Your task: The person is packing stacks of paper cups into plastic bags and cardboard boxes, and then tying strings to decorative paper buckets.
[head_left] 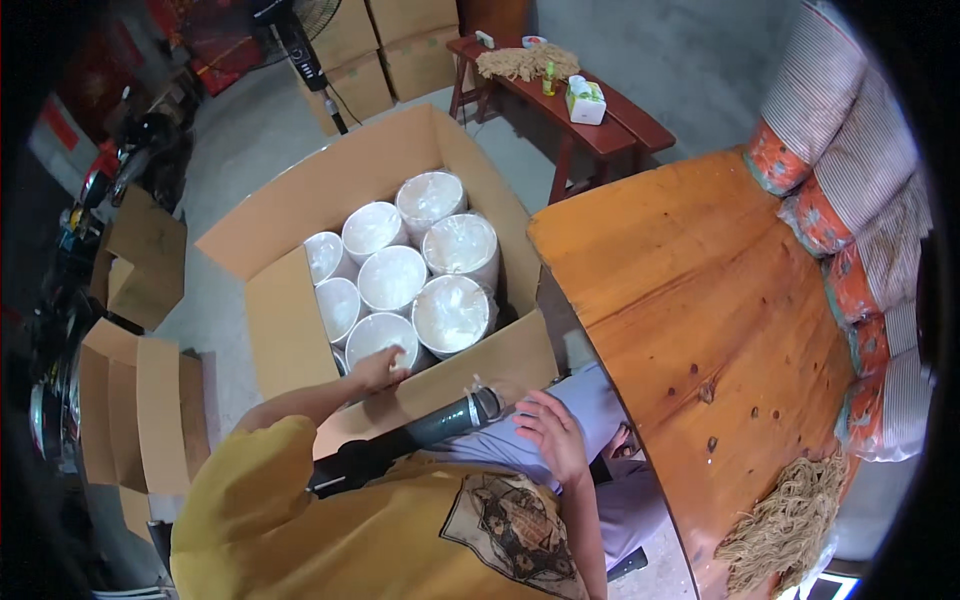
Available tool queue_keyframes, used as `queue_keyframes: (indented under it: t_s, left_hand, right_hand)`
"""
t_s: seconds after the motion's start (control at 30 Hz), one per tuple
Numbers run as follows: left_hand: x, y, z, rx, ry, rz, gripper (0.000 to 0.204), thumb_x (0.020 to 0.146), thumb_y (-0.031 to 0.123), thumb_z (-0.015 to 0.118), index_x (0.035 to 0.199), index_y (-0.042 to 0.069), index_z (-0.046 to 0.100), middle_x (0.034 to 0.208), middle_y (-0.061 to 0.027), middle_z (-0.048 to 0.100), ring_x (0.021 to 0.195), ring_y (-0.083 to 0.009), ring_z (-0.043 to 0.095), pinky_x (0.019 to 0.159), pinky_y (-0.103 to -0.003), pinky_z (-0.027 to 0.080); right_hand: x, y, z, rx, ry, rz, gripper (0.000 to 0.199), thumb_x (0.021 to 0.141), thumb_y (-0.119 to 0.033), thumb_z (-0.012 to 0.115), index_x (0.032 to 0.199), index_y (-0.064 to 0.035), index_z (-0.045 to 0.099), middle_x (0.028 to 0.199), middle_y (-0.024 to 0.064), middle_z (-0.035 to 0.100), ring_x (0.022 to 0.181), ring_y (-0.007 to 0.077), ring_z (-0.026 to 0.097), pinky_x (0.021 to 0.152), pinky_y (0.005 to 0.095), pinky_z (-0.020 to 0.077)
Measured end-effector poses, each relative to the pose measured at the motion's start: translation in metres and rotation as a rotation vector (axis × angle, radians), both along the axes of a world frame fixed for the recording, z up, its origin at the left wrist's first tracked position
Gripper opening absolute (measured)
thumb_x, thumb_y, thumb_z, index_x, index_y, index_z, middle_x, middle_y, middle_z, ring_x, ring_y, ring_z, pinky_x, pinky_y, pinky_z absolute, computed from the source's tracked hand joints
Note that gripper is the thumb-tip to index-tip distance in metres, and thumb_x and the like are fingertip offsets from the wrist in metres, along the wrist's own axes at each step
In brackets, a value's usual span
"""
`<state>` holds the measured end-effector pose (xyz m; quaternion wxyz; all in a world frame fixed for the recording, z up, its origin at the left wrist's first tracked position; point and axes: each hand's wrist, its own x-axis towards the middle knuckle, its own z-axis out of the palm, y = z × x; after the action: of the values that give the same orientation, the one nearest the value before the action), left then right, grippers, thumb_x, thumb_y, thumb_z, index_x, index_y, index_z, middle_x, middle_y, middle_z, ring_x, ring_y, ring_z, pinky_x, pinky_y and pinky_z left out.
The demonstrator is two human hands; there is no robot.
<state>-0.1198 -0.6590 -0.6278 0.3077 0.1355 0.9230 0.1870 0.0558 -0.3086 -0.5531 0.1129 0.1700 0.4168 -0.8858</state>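
A large open cardboard box (pixel 279 318) in front of me holds several plastic-wrapped stacks of white round cups or tubs, standing upright in rows. My left hand (pixel 377 370) touches the near rim of the closest white stack (pixel 377 338), its thumb and fingers a little apart. Empty, my right hand (pixel 552 432) is held over my lap with its fingers spread. Just left of it, a dark tube with a silver band (pixel 440 424) lies slanted across my lap. Thin clear strips, perhaps plastic, show near its end.
A wooden table (pixel 680 310) on my right bears tan stringy bundles (pixel 785 525) and wrapped striped stacks (pixel 815 90). Beyond the box are a red bench (pixel 625 135), a fan (pixel 300 55) and closed cartons (pixel 420 65). An open carton (pixel 140 410) stands at left.
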Motion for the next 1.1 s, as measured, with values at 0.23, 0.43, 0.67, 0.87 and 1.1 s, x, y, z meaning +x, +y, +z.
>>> queue_keyframes:
  t_s: [0.23, 0.43, 0.67, 0.87, 1.1]
  left_hand:
    - [-0.017, 0.038, -0.055, -0.248, -0.006, 0.303, 0.054, 0.083, 0.039, 0.061, 0.123, 0.005, 0.052, 0.118, -0.0248, 0.059, 0.109, -0.0381, 0.059, 0.093, -0.045, 0.046]
    - [-0.005, 0.044, -0.037, -0.195, 0.17, 0.191, 0.04, 0.08, 0.033, 0.058, 0.103, 0.001, 0.065, 0.107, -0.023, 0.065, 0.099, -0.0385, 0.063, 0.087, -0.046, 0.05]
    - [-0.012, 0.021, 0.05, -0.146, 0.31, 0.175, 0.04, 0.076, 0.034, 0.06, 0.091, -0.002, 0.067, 0.093, -0.0245, 0.066, 0.087, -0.0398, 0.064, 0.082, -0.047, 0.049]
    - [-0.024, -0.004, 0.235, -0.052, 0.384, 0.31, 0.039, 0.071, 0.034, 0.068, 0.09, 0.001, 0.07, 0.075, -0.012, 0.066, 0.07, -0.0226, 0.064, 0.068, -0.039, 0.05]
    - [0.077, 0.038, 0.485, 0.191, 0.739, 0.302, 0.021, 0.074, 0.014, 0.064, 0.088, -0.001, 0.068, 0.081, -0.0029, 0.063, 0.077, -0.0112, 0.058, 0.074, -0.028, 0.044]
  right_hand:
    - [0.018, 0.001, 0.002, -0.039, 0.036, -0.031, 0.035, 0.099, -0.016, 0.046, 0.131, -0.001, 0.047, 0.119, 0.017, 0.059, 0.1, 0.0246, 0.063, 0.086, 0.0353, 0.053]
    - [0.042, 0.008, -0.011, -0.137, 0.071, -0.085, 0.039, 0.098, -0.017, 0.047, 0.133, -0.0008, 0.045, 0.116, 0.0149, 0.061, 0.097, 0.0225, 0.064, 0.085, 0.0338, 0.0528]
    - [0.044, 0.009, -0.016, -0.2, 0.123, -0.076, 0.038, 0.098, -0.016, 0.047, 0.133, -0.0007, 0.045, 0.115, 0.0149, 0.061, 0.096, 0.022, 0.064, 0.084, 0.0335, 0.0532]
    - [0.032, 0.002, 0.012, -0.14, 0.109, -0.016, 0.038, 0.098, -0.017, 0.049, 0.132, -0.0016, 0.046, 0.115, 0.0145, 0.061, 0.095, 0.0213, 0.064, 0.086, 0.0333, 0.0522]
    - [-0.013, -0.068, 0.116, -0.568, 0.135, 0.665, 0.087, 0.089, -0.066, 0.042, 0.148, -0.0074, 0.016, 0.137, 0.0199, 0.047, 0.116, 0.037, 0.055, 0.101, 0.0464, 0.043]
